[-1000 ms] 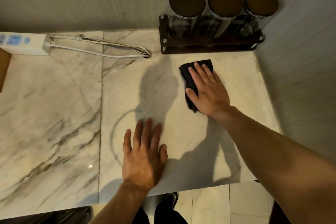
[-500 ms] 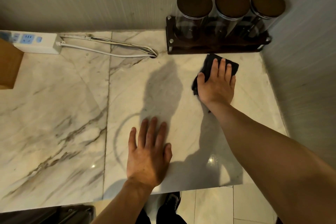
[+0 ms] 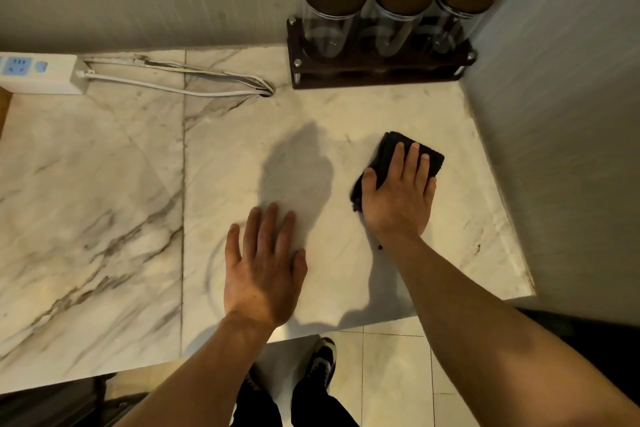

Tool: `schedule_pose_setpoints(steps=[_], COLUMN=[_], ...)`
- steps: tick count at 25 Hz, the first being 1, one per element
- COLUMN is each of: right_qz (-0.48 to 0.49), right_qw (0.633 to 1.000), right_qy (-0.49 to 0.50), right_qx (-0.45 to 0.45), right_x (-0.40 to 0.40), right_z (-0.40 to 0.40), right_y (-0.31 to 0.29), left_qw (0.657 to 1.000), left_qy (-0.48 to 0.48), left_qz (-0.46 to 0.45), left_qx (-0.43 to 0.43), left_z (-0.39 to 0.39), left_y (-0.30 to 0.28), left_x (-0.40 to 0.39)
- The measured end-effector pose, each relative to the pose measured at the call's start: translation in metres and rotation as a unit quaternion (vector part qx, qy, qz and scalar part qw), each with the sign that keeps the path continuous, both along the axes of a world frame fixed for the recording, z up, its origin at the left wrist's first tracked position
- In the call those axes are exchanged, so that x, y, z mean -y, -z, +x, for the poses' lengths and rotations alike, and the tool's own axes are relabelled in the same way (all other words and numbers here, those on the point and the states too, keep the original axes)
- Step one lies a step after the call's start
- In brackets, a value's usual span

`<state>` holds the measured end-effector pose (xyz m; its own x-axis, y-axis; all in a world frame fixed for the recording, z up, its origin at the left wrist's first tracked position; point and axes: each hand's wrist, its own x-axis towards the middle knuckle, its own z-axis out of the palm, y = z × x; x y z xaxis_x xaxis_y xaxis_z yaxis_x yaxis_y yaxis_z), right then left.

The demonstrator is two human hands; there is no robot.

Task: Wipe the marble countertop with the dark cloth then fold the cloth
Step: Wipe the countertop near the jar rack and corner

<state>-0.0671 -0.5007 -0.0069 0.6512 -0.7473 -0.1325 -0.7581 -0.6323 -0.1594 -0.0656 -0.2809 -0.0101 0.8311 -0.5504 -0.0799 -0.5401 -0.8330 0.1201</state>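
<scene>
**Marble desk, right rear portion: cloth and surroundings**

Dark cloth (image 3: 398, 156): lying bunched on the marble desk (image 3: 104, 184), toward its right edge, well forward of the back edge. Right hand (image 3: 398, 204) is pressing flat on it, fingers (image 3: 414, 163) lying side by side and extended, thumb off to the left on the cloth's edge; nothing is being pinched.

Left hand (image 3: 263, 274): resting palm-down on bare marble near the front edge, fingers slightly spread, apart from the cloth.

Jar rack (image 3: 377, 74): standing in the back right corner against the wall, carrying three clear jars (image 3: 401, 10) with dark lids; bare marble is lying between rack and cloth.

Power strip (image 3: 38, 74): sitting at the back left edge, its white cable (image 3: 173, 88) running along the back edge and ending in a loop just left of the rack.

Open room: broad bare marble is extending left of both hands; a side wall is bounding the right edge.
</scene>
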Motion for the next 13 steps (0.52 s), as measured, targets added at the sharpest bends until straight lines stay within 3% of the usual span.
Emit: schedule_pose_setpoints(steps=[13], right_qz=[0.007], right_qw=[0.997], right_qy=[-0.073], right_qx=[0.022], right_x=[-0.040], right_z=[-0.100], right_y=[-0.002], left_qw=[0.999], left_qy=[0.004], left_qz=[-0.032], left_qx=[-0.005], left_z=[-0.002], left_y=[0.001], left_x=[-0.001])
